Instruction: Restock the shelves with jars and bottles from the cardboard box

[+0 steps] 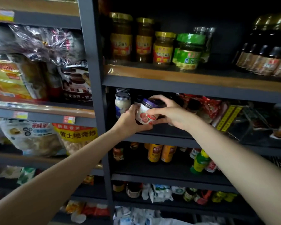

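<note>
While both arms reach in, left hand (131, 117) and right hand (172, 113) clasp the tilted strawberry jar (146, 113) between them at the shelf (161, 137) edge.

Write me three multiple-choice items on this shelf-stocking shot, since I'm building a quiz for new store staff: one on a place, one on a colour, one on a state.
1. Where is the strawberry-label jar?
A. on the top shelf beside the green-lidded jar
B. at the front of the second shelf, right of the white-contents jar
C. on the floor

2. What colour is that jar's lid?
A. gold
B. green
C. dark purple

3. How is the jar held?
A. by both hands
B. by the left hand alone
C. by no hand; it stands free

Answers:
1 B: it sits level with the second shelf, just right of the white-contents jar.
2 C: its cap shows dark purple, unlike the gold and green lids above.
3 A: the left hand cups its base and side while the right hand wraps its top and side.
</note>
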A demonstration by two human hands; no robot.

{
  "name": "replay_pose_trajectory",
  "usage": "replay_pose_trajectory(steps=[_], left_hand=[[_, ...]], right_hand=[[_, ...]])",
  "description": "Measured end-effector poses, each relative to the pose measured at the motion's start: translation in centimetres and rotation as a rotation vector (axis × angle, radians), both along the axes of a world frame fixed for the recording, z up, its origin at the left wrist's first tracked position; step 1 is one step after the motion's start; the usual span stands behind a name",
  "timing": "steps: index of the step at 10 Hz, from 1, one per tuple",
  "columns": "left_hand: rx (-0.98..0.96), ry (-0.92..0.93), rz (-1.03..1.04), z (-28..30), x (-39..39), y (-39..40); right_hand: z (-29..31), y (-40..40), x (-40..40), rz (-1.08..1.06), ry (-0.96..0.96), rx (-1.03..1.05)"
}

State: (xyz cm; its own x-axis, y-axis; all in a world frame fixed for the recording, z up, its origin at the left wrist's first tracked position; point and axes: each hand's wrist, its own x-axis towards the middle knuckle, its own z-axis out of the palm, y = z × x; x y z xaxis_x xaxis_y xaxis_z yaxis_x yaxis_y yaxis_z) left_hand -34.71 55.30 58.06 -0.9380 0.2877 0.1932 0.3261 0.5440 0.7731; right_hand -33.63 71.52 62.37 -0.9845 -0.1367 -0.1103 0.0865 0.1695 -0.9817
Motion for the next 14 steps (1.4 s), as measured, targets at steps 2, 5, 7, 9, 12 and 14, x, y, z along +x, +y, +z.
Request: replay_pose_trajectory(steps=[2,5,7,9,12,14], left_hand=[[-0.198,0.089,-0.005,-1.0,-1.5,-2.5],[-0.369,0.122,-0.045,-1.8,-2.5,-1.8],[-0.412,0.465,-0.015,-2.0,-2.9,-2.0],[-0.717,0.746,-0.020,-2.2,-4.0,-1.6],[-0.944,0.787,0.017,-1.1,-3.6,-1.5],[-0.771,0.928,0.001,-0.3,-2.0,-1.7]], right_hand=[[-1.8,-1.1,-3.3,-0.057,0.061,0.302],[-3.7,-3.3,-6.4,-0.068,0.188,0.420],[-4.3,-3.0,-7.3,-0.085,0.353,0.687],[-5.4,-2.1,-5.9,-0.189,0.547,0.858],[-4.4,-4.4,-5.6,-0.179,0.470,1.084],[-2.4,-4.7,-0.6,-0.110,0.540,1.039]])
